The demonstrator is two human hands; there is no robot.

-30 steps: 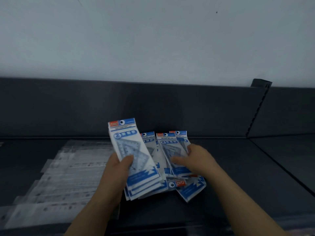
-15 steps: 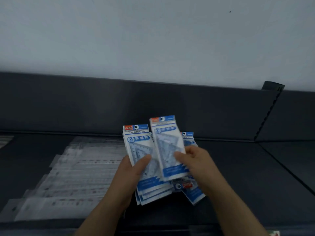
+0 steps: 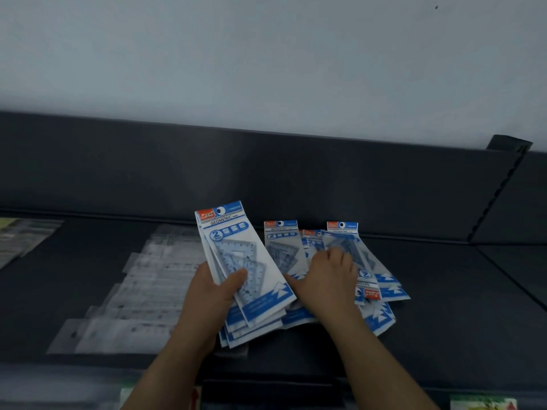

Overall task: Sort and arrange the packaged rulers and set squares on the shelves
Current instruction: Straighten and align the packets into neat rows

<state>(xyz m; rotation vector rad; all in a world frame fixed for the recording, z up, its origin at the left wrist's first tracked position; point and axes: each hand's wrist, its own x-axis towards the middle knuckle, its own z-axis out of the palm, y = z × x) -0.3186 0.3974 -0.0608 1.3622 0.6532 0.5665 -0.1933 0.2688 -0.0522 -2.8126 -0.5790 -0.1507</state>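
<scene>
Open shelf [image 3: 461, 309] right of set-square packs [image 3: 381, 279]; ruler packs [image 3: 154, 279] crowd left.

Head view, close down onto shelf [image 3: 444, 321]

1. A stack of set-square packs [image 3: 257, 279], white and blue with a red corner label and "GEOMETRIC" print, is tilted up off the shelf [image 3: 450, 315], gripped at its lower left by the left hand [image 3: 213, 294].
2. Loose set-square packs [image 3: 381, 279] lie fanned and overlapping just right of it, reaching toward the shelf's back edge; one lies with its header toward the front.
3. Clear ruler packs [image 3: 142, 297], blurred, seem to lie in overlapping rows on the shelf's left half.
</scene>
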